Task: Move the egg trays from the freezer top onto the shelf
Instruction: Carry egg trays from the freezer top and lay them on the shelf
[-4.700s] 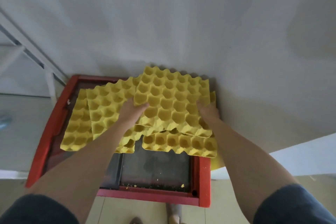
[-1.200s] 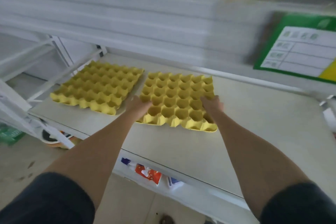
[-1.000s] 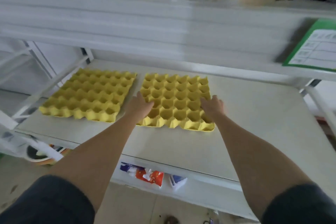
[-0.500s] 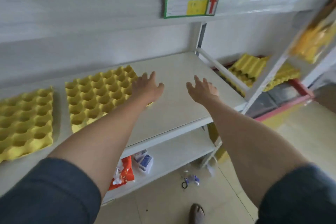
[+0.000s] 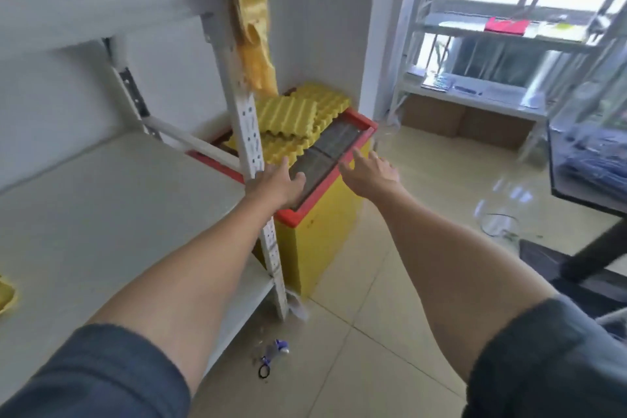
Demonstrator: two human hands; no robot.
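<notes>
Several yellow egg trays [image 5: 298, 119] lie in a loose pile on the far end of the red-rimmed freezer top [image 5: 339, 141]. The freezer is a yellow chest beside the white shelf [image 5: 112, 207]. My left hand [image 5: 276, 183] hovers open over the near end of the freezer lid, in front of the shelf's upright post. My right hand [image 5: 371, 171] is open too, fingers spread, above the freezer's right rim. Neither hand touches a tray. A corner of a yellow egg tray [image 5: 5, 295] on the shelf shows at the left edge.
The white perforated shelf post [image 5: 249, 132] stands between shelf and freezer. Yellow material [image 5: 252, 27] hangs beside the post. A second white rack [image 5: 509, 44] stands by the window. A black table [image 5: 590, 180] is at right. Small litter [image 5: 271, 355] lies on the tiled floor.
Both hands have let go of the tray laid on the shelf and swung right toward the freezer. The view has turned right, so the placed trays have slipped out at the left.
</notes>
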